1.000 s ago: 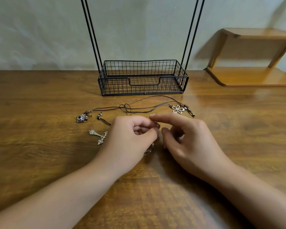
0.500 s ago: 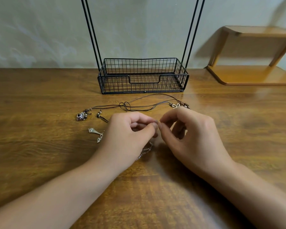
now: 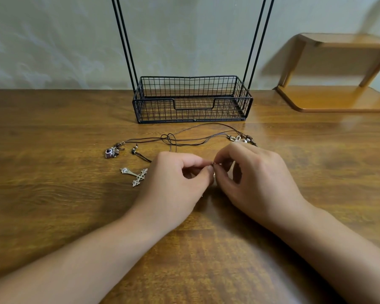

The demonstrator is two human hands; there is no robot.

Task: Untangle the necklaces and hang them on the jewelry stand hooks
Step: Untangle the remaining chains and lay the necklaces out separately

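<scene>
Pinching a thin metal chain's small clasp (image 3: 213, 165) between left hand (image 3: 176, 183) and right hand (image 3: 253, 176), mid-table, fingers curled tight, probably to undo it.

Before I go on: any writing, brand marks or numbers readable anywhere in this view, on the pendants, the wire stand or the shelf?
None readable: no words, labels, numbers or signs show.
Cross pendant, camera-shaped pendant and flower pendant: ornament only; any engraving is too small to tell.
Wire basket of the stand, wooden shelf and table: unmarked.
</scene>
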